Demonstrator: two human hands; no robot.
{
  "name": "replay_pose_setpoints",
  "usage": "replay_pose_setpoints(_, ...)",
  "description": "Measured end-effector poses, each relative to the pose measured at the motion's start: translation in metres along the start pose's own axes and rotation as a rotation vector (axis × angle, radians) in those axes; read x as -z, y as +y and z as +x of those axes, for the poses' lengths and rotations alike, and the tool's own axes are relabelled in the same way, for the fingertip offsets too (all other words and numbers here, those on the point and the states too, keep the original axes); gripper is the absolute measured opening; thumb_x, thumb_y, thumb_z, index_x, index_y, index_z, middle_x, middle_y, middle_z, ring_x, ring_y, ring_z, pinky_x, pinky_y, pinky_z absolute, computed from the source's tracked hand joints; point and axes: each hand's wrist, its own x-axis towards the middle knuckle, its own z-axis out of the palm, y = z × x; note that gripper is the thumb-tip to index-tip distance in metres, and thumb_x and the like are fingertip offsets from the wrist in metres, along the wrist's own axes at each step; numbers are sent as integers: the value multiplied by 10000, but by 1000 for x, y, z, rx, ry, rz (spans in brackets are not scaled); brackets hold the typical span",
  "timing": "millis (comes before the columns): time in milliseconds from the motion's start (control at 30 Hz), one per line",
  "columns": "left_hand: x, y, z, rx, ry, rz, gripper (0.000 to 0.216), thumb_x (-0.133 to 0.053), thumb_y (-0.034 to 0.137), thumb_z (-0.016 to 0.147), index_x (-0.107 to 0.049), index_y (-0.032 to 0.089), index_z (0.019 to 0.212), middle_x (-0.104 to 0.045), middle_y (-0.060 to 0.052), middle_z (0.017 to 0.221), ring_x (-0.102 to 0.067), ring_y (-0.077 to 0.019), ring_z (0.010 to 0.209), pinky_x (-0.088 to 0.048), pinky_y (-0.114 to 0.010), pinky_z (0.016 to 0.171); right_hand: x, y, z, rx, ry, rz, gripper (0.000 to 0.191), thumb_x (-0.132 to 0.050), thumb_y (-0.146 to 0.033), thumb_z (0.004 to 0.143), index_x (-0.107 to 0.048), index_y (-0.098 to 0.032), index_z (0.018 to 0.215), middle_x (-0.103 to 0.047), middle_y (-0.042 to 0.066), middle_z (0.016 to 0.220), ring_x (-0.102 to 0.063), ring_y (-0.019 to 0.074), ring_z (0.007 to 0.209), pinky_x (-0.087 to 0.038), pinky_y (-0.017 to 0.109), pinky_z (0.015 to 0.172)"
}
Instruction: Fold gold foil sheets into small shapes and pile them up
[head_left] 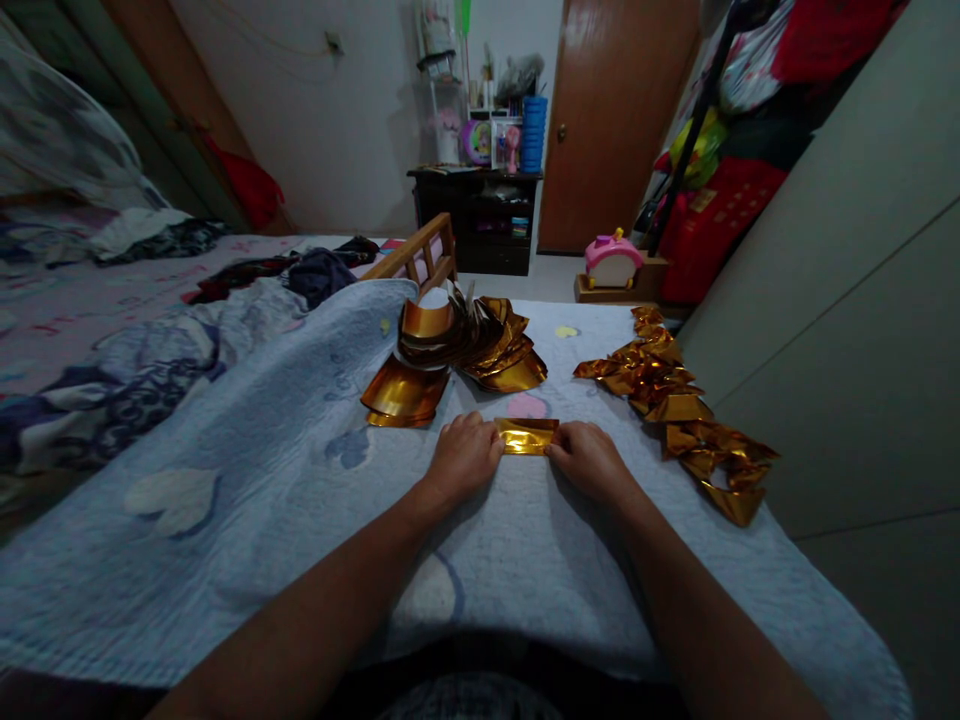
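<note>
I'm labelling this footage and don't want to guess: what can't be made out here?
All in the head view:
Ends of the gold foil strip: partly covered by the left hand and right hand.
Sheet count in the fanned gold pile: overlapping layers hide it.
Small items inside the dark cabinet: too small and dim to identify.
Pink-sheeted bed: cut off by the left edge.

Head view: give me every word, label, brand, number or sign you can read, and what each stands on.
None can be read.
Red container at right: pale marks, too blurred to read.
Pink bedsheet at left: reddish marks, too blurred to read.
Held gold foil: no lettering visible.
</note>
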Motion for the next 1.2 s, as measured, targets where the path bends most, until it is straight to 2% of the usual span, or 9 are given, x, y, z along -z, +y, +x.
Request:
replay_pose_setpoints(333, -3, 1, -3, 40, 31, -39, 90, -522, 250, 943, -595, 207, 971, -662, -72, 1068, -569, -251, 1005, -398, -370, 833, -2, 6, 1, -18, 22, 54, 119, -614, -262, 855, -662, -182, 781, -692, 74, 804, -562, 191, 753, -274, 300, 642)
replay_pose_setpoints(467, -5, 0, -4, 28, 57, -72, 96, -534, 227, 946, -603, 214, 1010, -651, -62, 1067, -547, -248, 1009, -389, -373, 850, -4, 9, 1, -18, 50, 72, 58, -615, -215, 841, -627, -183, 888, -688, 67, 847, -560, 193, 792, -283, 289, 668)
replay_pose_setpoints(600, -8, -1, -3, -54, 94, -104, 162, -544, 185, 942, -669, 246, 1024, -622, -61, 1062, -512, -250, 1025, -377, -367, 841, -6, 12, 2, -15, 28, 83, 68, -593, -173, 851, -612, -187, 915, -670, 50, 839, -550, 188, 797, -287, 283, 686)
replay_pose_setpoints(700, -11, -5, 0, -182, 117, -129, 238, -562, 140, 928, -723, 280, 1033, -621, -54, 1053, -503, -240, 1021, -371, -358, 842, -7, 13, 3, 34, 24, 93, 84, -568, -148, 868, -634, -191, 897, -659, 45, 868, -543, 182, 824, -292, 278, 705)
replay_pose_setpoints(800, -16, -9, 3, -324, 101, -113, 286, -553, 176, 960, -741, 344, 1096, -639, -46, 1001, -521, -225, 986, -375, -349, 832, -7, 11, 1, 105, 67, 47, 149, -554, -137, 887, -681, -201, 929, -649, 61, 958, -534, 196, 903, -294, 285, 741)
replay_pose_setpoints(900, -17, -10, 3, -407, 85, -72, 285, -554, 234, 980, -723, 369, 1165, -661, -45, 993, -548, -214, 979, -387, -356, 867, -7, 4, -2, 193, 89, 5, 187, -538, -144, 908, -709, -210, 949, -648, 72, 1006, -522, 212, 943, -298, 301, 771)
replay_pose_setpoints(1033, -14, -8, 1, -431, 60, -48, 276, -543, 277, 991, -712, 346, 1197, -679, -61, 1026, -574, -226, 1024, -399, -382, 914, -8, -7, -5, 275, 72, 11, 204, -497, -123, 914, -692, -183, 926, -666, 72, 992, -541, 205, 931, -324, 305, 802)
replay_pose_setpoints(1200, -12, -7, 2, -386, 38, -168, 268, -532, 202, 977, -730, 287, 1136, -687, -67, 1072, -592, -218, 1047, -430, -365, 930, -12, -20, -2, 196, 68, -34, 169, -508, -213, 953, -669, -167, 944, -692, 89, 1003, -570, 211, 926, -340, 307, 804)
